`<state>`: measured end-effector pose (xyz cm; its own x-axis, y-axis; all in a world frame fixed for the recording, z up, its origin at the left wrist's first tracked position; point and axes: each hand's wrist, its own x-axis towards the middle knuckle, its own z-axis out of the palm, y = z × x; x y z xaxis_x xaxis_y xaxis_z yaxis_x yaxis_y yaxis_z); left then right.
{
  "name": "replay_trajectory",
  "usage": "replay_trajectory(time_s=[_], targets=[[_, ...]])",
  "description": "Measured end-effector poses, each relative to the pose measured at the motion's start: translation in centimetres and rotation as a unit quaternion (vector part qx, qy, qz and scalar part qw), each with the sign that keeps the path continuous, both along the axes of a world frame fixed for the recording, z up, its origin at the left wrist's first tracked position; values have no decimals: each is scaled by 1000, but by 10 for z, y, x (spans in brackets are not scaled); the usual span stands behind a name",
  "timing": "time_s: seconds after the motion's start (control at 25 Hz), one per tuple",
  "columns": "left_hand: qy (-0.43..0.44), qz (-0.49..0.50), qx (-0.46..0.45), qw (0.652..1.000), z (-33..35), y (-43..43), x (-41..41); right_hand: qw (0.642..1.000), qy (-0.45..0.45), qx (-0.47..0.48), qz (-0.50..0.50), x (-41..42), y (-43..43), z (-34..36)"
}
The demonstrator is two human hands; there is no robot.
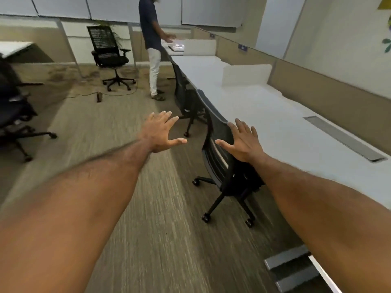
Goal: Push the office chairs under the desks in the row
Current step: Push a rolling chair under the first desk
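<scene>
A long white desk row (275,115) runs along the right side. The nearest black office chair (220,149) stands tucked against the desk edge, its backrest facing me. My right hand (242,140) is open with fingers spread, over the top of that backrest; contact is unclear. My left hand (161,132) is open too, hovering over the floor to the left of the chair, touching nothing. A second black chair (184,92) stands further along, also against the desk. A third black chair (110,53) stands free on the floor at the back.
A person (152,45) stands at the far end of the desk row. Another dark chair (14,111) sits at the left edge. A cable and power strip (99,96) lie on the carpet. Partition panels (317,79) back the desks.
</scene>
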<state>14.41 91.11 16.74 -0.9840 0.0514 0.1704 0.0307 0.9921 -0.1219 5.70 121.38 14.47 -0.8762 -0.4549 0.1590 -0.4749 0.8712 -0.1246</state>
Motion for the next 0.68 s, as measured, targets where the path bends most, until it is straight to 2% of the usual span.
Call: replay_trajectory(time_s=[0.36, 0.52, 0.68], targets=[[-25, 69, 22, 997, -47, -157, -124, 994, -30, 24, 100, -159, -184, -43], [-40, 90, 28, 995, -55, -242, -198, 994, -40, 37, 99, -236, -261, -54], [-48, 82, 38, 995, -44, -306, -274, 997, -38, 9, 63, -306, -329, -48]])
